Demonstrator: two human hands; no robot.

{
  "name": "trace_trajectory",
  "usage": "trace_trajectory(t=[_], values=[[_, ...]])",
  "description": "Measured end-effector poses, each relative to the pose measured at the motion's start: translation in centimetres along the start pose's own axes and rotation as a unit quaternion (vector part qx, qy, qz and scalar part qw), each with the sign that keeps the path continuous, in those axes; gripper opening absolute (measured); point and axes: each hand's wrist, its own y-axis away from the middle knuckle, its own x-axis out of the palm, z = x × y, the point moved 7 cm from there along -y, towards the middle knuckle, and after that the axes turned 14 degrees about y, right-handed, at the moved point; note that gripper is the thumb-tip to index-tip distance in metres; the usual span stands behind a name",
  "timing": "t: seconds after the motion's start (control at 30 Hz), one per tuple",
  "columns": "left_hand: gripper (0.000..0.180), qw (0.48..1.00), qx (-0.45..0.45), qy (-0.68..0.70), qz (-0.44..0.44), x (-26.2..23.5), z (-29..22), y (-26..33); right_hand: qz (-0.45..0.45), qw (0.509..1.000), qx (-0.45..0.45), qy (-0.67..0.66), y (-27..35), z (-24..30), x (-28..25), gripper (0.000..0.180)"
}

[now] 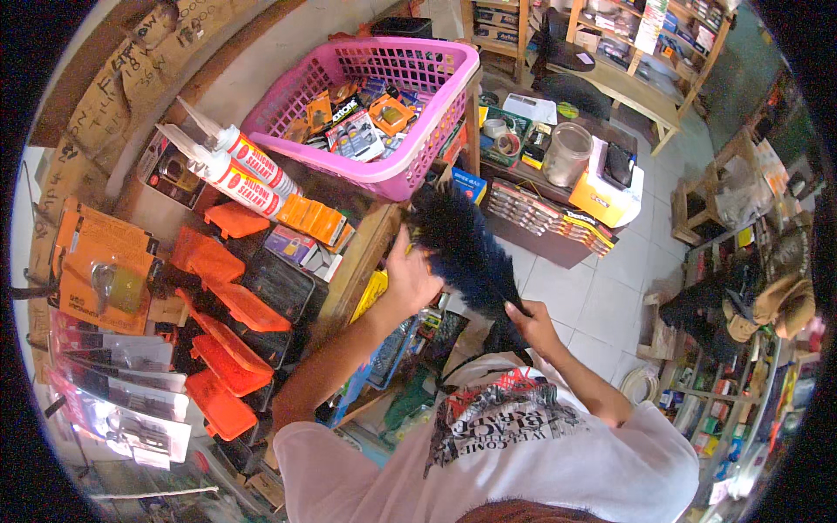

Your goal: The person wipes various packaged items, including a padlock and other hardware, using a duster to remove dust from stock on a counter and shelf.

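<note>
A dark, bushy feather duster (462, 248) slants across the middle of the view, its feathers reaching up toward the pink basket. My right hand (534, 329) is closed around its lower, narrower end, close to my body. Beside the wooden shelf edge, my left hand (412, 272) is raised against the near side of the feathers. Its fingertips are partly hidden there, so whether it grips anything cannot be told. The pink plastic basket (401, 179), filled with small packaged goods (357, 135), stands on the shelf just beyond the duster's tip.
Sealant tubes (248, 174), orange boxes (312, 220) and orange-lidded cases (228, 357) crowd the shelf at left. Across the tiled floor (602, 288), a low table holds a clear jar (568, 155) and a yellow-white box (615, 187). Stocked shelves (732, 410) line the right.
</note>
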Motion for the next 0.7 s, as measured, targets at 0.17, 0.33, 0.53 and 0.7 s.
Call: trace_trajectory(t=[0.17, 0.33, 0.53, 0.7], values=[[0.073, 0.980, -0.032, 0.064, 0.186, 2.0, -1.2, 0.2, 0.015, 1.000, -0.006, -0.022, 0.9, -3.5, 1.9, 0.041], [0.075, 0.983, -0.033, 0.051, 0.173, 1.4, 0.0, -0.7, 0.010, 0.999, 0.011, -0.048, 1.2, -0.3, -0.1, 0.038], [0.077, 0.985, -0.030, 0.037, 0.164, 1.1, -1.0, -0.6, 0.031, 0.999, -0.006, -0.020, 0.7, 2.3, -2.9, 0.041], [0.079, 0.992, -0.027, 0.014, 0.125, 0.0, -0.5, -1.0, 0.030, 0.997, -0.051, 0.047, -1.0, 2.4, -4.8, 0.038]])
